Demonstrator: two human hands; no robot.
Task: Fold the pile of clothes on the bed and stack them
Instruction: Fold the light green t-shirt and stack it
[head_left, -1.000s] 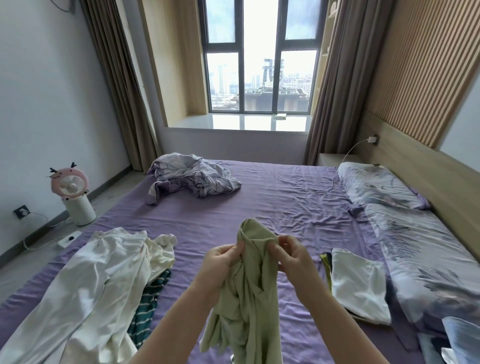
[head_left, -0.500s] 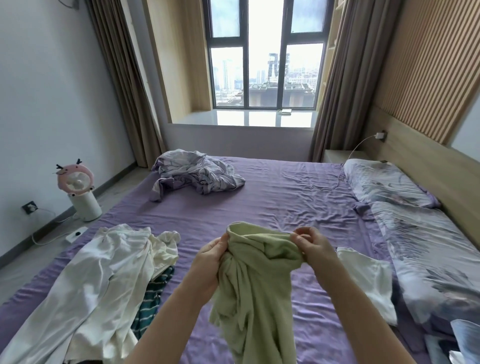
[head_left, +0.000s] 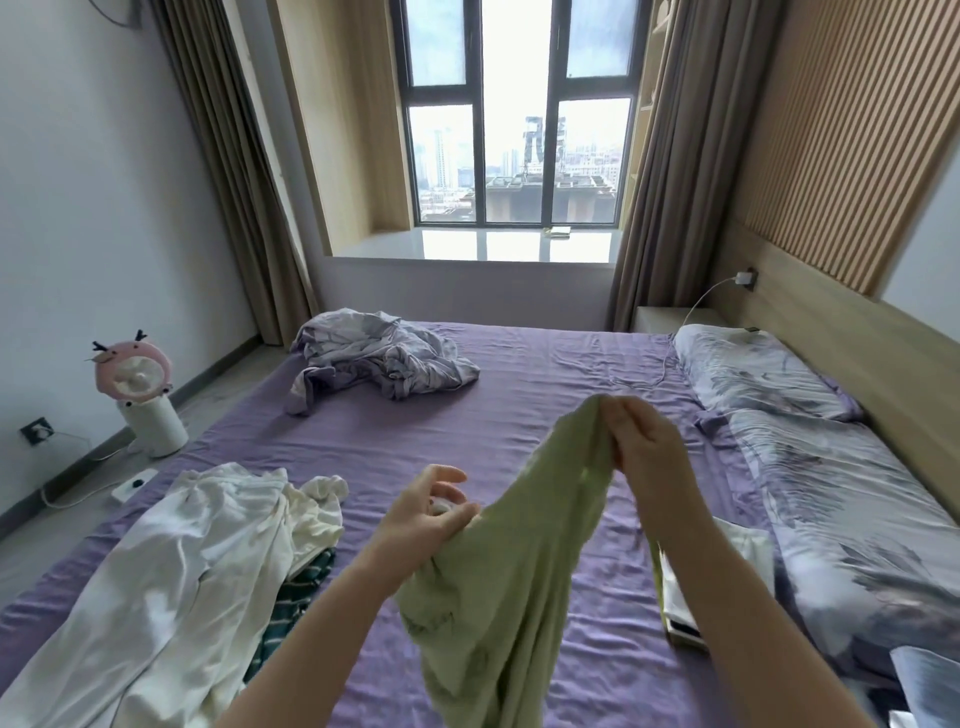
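A light green garment (head_left: 511, 571) hangs in the air over the purple bed (head_left: 519, 395). My right hand (head_left: 641, 441) pinches its top edge, raised high. My left hand (head_left: 426, 514) sits lower and holds the cloth's left edge between thumb and curled fingers. A loose pile with a white garment (head_left: 171, 582) over a green striped piece (head_left: 291, 597) lies at the near left. A folded stack (head_left: 727, 577), white on top, lies to the right, partly hidden by my right forearm.
A crumpled lilac printed sheet (head_left: 374, 358) lies at the far left of the bed. Pillows (head_left: 758, 374) and a printed duvet (head_left: 852, 519) run along the right headboard. A pink and white fan (head_left: 140, 395) stands on the floor at left. A charger cable trails onto the mattress.
My right hand has lifted its end of the green garment up and to the right. My left hand has dropped lower, so the cloth now stretches on a slant.
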